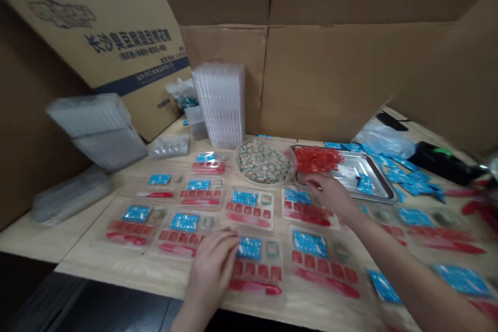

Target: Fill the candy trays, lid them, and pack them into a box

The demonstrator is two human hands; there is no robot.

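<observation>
My left hand lies at the near table edge, its fingertips on a clear plastic tray beside a blue sachet. That tray also holds red pieces in rows and a long red strip. My right hand reaches over another filled tray to the rim of a steel pan. Its fingertips are next to a heap of glossy red pieces in the pan. Motion blur hides whether those fingers pinch anything. Several more filled trays lie about both hands.
A round bowl of small wrapped pieces stands beside the pan. Stacked clear trays rise behind it. Loose blue sachets spread right of the pan. Cardboard sheets wall the back, and a printed box leans at left.
</observation>
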